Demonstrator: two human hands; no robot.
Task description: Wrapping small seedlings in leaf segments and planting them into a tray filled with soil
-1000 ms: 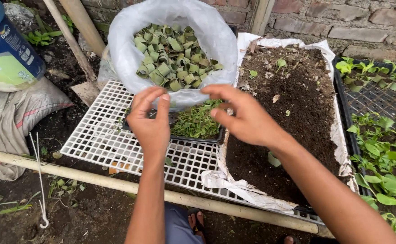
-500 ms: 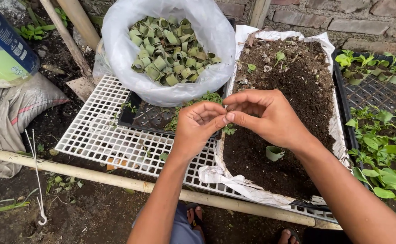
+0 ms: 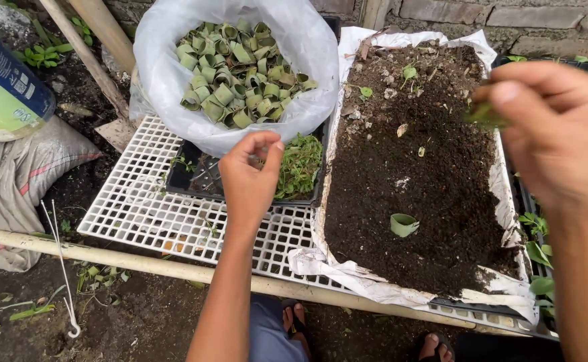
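Our right hand pinches a limp green seedling above the soil tray, best held gently by its stem, we judge, while our left hand hovers half-curled, gripping nothing, over the seedling tray.

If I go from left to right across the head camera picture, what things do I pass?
Blue and green bucket → white plastic bag of rolled green leaf rings → left hand → tray of dark soil → right hand, its fingers pinching a small green piece.
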